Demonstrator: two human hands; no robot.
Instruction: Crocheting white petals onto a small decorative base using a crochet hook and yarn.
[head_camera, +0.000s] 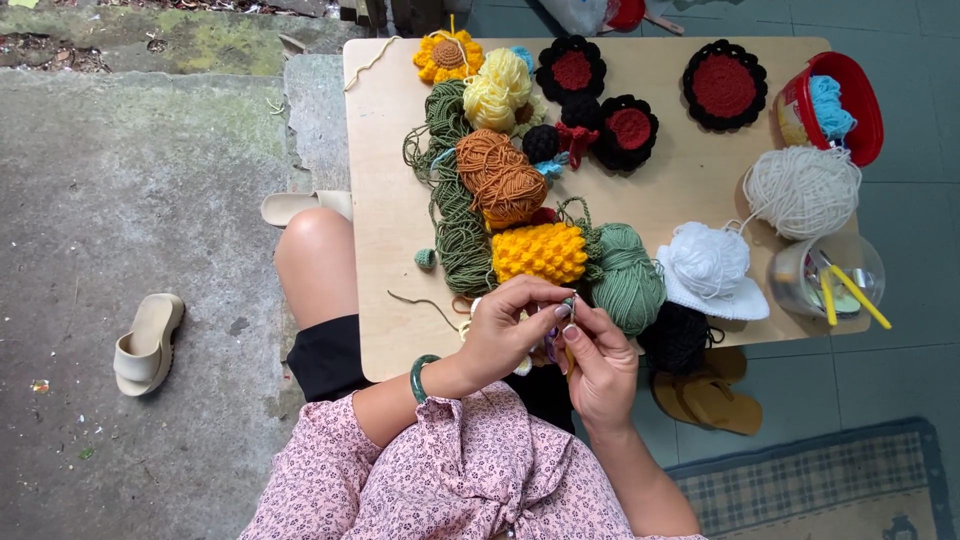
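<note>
Presently, left hand (505, 335): pinching a small green crochet piece (568, 303)
Right hand (597, 365): fingertips closed on the same piece
Beside: green yarn ball (628, 275), wooden board (690, 180)

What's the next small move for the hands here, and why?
Probably draw the pinched green strand a little further through. Both the left hand and right hand meet fingertip to fingertip over a small crochet piece at the table edge, and the green yarn ball lies just beyond.
</note>
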